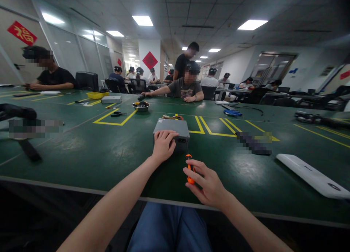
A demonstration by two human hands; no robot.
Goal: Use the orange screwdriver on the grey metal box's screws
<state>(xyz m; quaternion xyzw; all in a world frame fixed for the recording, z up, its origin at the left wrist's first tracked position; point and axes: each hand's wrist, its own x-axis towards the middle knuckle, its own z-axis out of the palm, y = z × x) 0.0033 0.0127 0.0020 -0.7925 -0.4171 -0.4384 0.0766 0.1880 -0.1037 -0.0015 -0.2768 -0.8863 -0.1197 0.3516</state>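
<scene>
A grey metal computer power supply (175, 126) lies on the green table in front of me, coloured wires bunched at its far side. My left hand (164, 144) rests over its near left edge, fingers closed on the casing. An orange and black screwdriver (189, 173) is held by the handle in my right hand (206, 182), with the fingertips around it. The thin shaft points away from me toward the near right corner of the power supply. Whether its tip touches a screw is too small to tell.
Beyond the power supply stands a metal bowl (141, 106) with parts in it. A white power strip-like object (311, 173) lies right, past a dark blurred item (253, 142). Blue cable (232, 113) and a yellow tray (97, 95) sit farther back. A person (188, 84) sits opposite.
</scene>
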